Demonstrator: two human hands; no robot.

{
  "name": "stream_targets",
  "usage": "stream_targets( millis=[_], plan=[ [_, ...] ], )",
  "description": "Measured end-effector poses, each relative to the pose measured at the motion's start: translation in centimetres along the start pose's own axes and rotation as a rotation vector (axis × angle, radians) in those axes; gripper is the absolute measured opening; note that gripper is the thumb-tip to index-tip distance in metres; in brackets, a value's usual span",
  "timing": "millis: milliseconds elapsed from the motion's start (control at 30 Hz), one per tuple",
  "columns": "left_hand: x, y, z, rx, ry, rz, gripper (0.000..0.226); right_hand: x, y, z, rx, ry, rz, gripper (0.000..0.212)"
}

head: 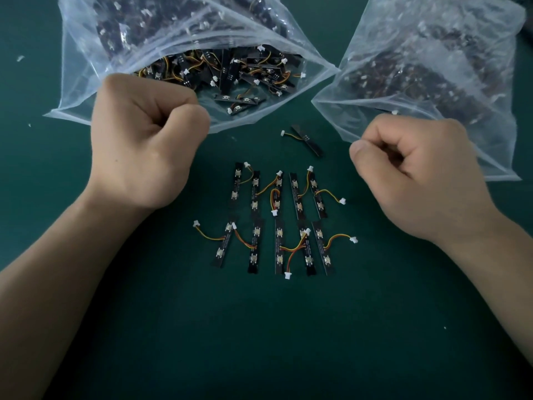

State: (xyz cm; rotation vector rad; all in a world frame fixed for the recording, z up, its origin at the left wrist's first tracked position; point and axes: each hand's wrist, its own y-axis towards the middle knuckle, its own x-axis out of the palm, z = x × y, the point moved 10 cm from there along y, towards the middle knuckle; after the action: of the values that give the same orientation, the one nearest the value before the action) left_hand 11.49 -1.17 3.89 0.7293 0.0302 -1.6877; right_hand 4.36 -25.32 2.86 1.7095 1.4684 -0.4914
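Both grips are clenched: the left hand (144,145) is a fist at the mouth of the open clear plastic bag (75,105) on the far left, and the right hand (415,180) curls thumb to forefinger at the near edge of a second clear plastic bag (496,166). Whether either holds anything cannot be told. Ten black LED strips with orange wires and white plugs (279,243) lie sorted between the hands on the green desk (259,342), in two rows of five. One stray strip (310,141) lies farther off, and many more remain in the open bag, so the work looks barely begun.
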Motion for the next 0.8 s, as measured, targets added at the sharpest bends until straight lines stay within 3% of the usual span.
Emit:
stream_targets(
  millis=[167, 433, 800],
  plan=[
    [0.6, -0.1, 1.1, 0.046, 0.062, -0.058, 0.039, 0.4, -0.3, -1.1, -0.084, 0.055, -0.088, 0.030],
    [1.0, -0.2, 1.2, 0.039, 0.058, -0.106, 0.037, 1.7, -0.5, -0.7, -0.048, 0.044, -0.260, 0.023],
    [1.6, -0.4, 1.7, 0.096, 0.136, -0.160, 0.038, 1.6, -0.6, -0.6, -0.054, -0.102, -0.224, 0.028]
  ],
)
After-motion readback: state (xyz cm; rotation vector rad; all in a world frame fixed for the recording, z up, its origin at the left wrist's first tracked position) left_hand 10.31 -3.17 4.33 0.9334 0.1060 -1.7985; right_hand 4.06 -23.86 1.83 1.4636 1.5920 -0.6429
